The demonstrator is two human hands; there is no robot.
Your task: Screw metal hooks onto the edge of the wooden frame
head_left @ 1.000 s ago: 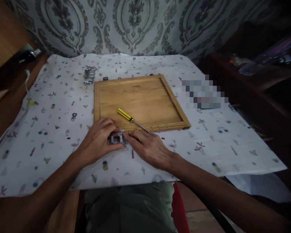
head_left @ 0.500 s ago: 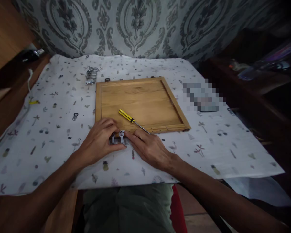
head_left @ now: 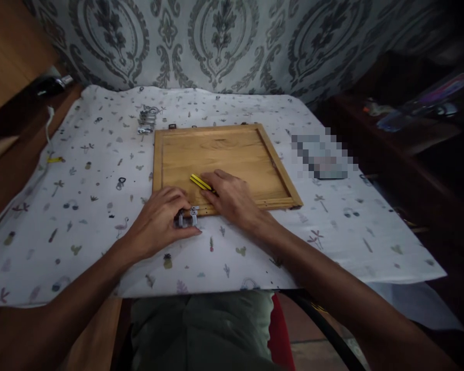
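A framed wooden panel lies flat on the table with its near edge toward me. At that edge, left of the middle, is a metal hinge. My left hand grips the hinge, fingers on top and thumb below on the near side. My right hand rests over the panel with its fingers closed round a yellow-and-black screwdriver. The handle's end points up and left; the shaft is hidden under the hand. Small dark holes dot the near frame strip.
Several metal hinges are piled behind the panel's left corner on the patterned white tablecloth. A blurred-out flat object lies to the panel's right. A patterned curtain hangs behind. A dark wooden ledge runs at right.
My right hand has left the hinge, moving up and onto the panel, and has closed on the screwdriver. My left hand stays at the hinge.
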